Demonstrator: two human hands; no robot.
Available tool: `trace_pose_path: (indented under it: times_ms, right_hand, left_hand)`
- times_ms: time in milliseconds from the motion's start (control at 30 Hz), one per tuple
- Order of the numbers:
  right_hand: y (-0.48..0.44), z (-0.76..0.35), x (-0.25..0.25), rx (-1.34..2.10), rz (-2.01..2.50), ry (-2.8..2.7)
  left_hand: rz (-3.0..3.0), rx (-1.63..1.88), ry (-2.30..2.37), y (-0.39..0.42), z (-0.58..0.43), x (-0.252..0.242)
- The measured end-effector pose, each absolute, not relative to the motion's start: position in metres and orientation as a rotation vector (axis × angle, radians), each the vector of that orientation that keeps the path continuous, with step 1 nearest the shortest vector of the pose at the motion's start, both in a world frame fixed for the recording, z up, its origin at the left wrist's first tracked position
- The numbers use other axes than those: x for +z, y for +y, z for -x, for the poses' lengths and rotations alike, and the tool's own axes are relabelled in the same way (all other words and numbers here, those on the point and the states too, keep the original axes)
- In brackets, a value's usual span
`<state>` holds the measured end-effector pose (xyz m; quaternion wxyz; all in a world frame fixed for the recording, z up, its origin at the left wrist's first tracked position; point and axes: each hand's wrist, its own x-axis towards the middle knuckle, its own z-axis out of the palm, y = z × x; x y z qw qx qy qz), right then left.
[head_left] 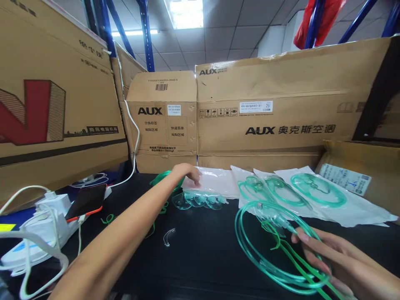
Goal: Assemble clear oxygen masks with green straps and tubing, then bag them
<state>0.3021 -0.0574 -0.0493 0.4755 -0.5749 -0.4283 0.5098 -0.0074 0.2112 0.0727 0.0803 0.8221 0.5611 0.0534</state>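
My left hand (188, 171) reaches far across the black table, fingers curled down onto a stack of clear plastic bags (215, 183). A row of clear green oxygen masks (200, 199) lies just in front of that hand. My right hand (328, 255) rests at the lower right, its fingers closed around a coil of green tubing (268, 246) that has a mask attached. Three bagged tubing sets (315, 191) lie side by side behind the coil.
Large cardboard AUX boxes (259, 121) wall off the back and another box (46, 96) the left. A phone (86, 201) with a red edge, a white power strip (46, 208) and cables lie at the left. A small clear clip (168, 236) lies mid-table.
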Motion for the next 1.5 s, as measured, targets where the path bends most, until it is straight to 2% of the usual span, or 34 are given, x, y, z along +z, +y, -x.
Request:
trace_pose_path:
  times_ms: [167, 333, 400, 567, 800, 1033, 1267, 1500]
  right_hand:
    - [-0.044, -0.294, -0.041, 1.45, 1.386, -1.18]
    - [-0.026, -0.282, -0.041, 1.463, 1.461, -1.35]
    - [-0.018, -0.28, -0.044, 1.28, 1.559, -1.474]
    - [-0.013, -0.278, -0.047, 0.279, 1.57, -1.8]
    - [-0.02, -0.252, -0.061, 0.031, 1.507, -2.056]
    - [-0.011, -0.23, -0.066, 0.052, 1.381, -2.07]
    - [-0.018, -0.232, -0.069, 0.195, 1.336, -2.039]
    - [-0.021, -0.228, -0.058, 0.276, 1.294, -2.085]
  left_hand:
    - [-2.45, 0.019, 1.66, 0.202, 0.01, 0.071]
    - [-2.588, 0.29, 1.503, 0.158, 0.018, 0.087]
    - [-2.643, 0.421, 1.344, 0.127, 0.018, 0.084]
    - [-2.672, 0.582, 1.033, 0.054, 0.006, 0.047]
    - [-2.539, 0.663, 0.95, 0.034, -0.01, 0.0]
    - [-2.454, 0.695, 0.966, 0.033, -0.004, -0.008]
    - [-2.401, 0.476, 1.019, 0.025, -0.012, -0.012]
    - [-2.455, 0.429, 0.961, 0.026, -0.012, -0.016]
